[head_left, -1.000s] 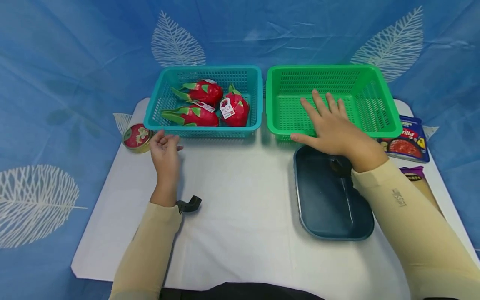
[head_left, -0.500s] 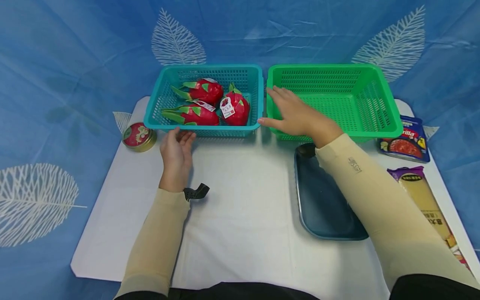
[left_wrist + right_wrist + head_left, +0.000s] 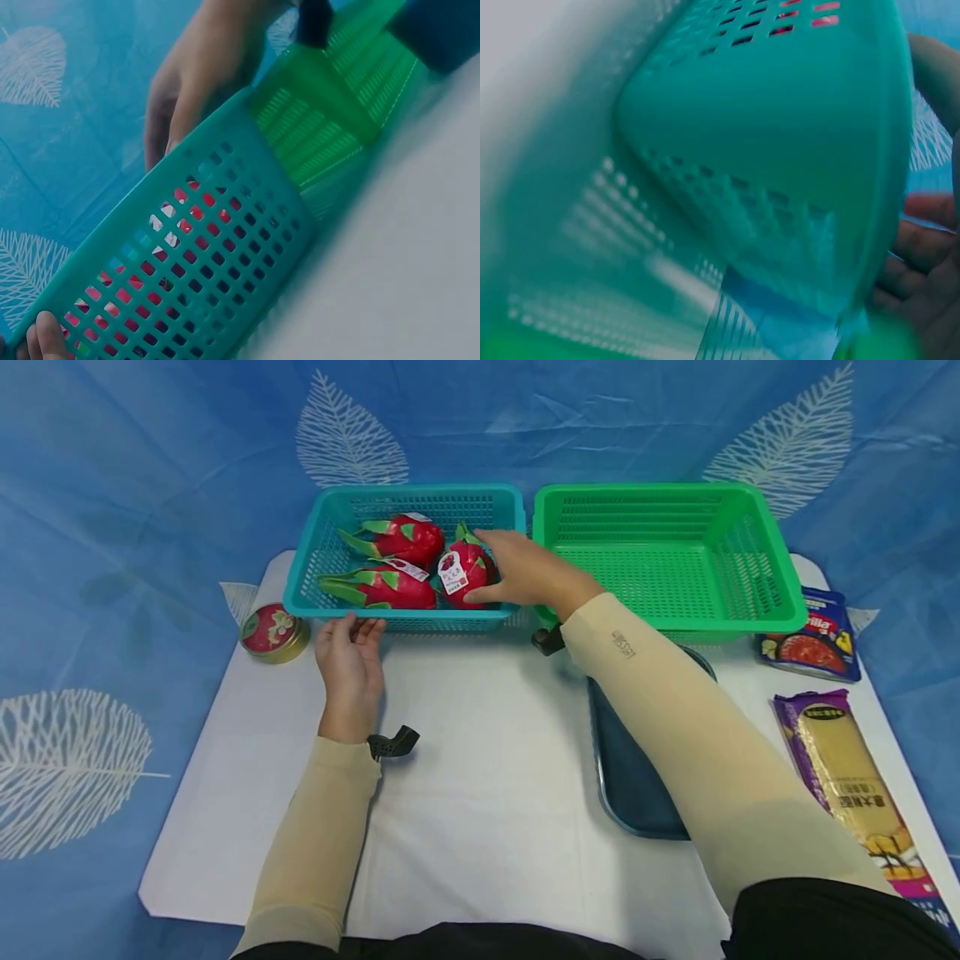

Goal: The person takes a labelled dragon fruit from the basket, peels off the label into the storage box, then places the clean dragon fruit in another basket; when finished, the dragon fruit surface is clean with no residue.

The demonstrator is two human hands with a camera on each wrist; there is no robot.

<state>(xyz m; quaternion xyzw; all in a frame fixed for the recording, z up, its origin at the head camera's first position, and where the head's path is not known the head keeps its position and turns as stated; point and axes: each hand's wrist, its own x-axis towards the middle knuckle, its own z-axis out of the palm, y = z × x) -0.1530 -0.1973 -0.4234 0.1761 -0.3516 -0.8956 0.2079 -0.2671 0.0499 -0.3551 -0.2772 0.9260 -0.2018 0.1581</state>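
A teal basket [image 3: 397, 620] [image 3: 187, 277] [image 3: 780, 112] at the back holds three red dragon fruits. My right hand [image 3: 525, 572] [image 3: 195, 82] reaches over its right wall. The fingers and thumb lie round the right-hand dragon fruit [image 3: 459, 572], which carries a white label. Two more dragon fruits [image 3: 405, 539] [image 3: 386, 589] lie to its left. My left hand [image 3: 351, 652] rests on the white cloth, its relaxed fingertips [image 3: 45, 337] touching the basket's front wall. In the right wrist view the basket is blurred and the fruit is hidden.
An empty green basket [image 3: 780, 610] [image 3: 330, 120] stands right of the teal one. A dark blue tray [image 3: 630, 777] lies under my right forearm. A round tin [image 3: 273, 631] sits at the left. A sauce pouch [image 3: 813, 647] and a pasta packet [image 3: 847, 768] lie at the right edge.
My right hand has swept left from the green basket into the teal one and onto the right dragon fruit. My left hand moved from beside the tin to the teal basket's front.
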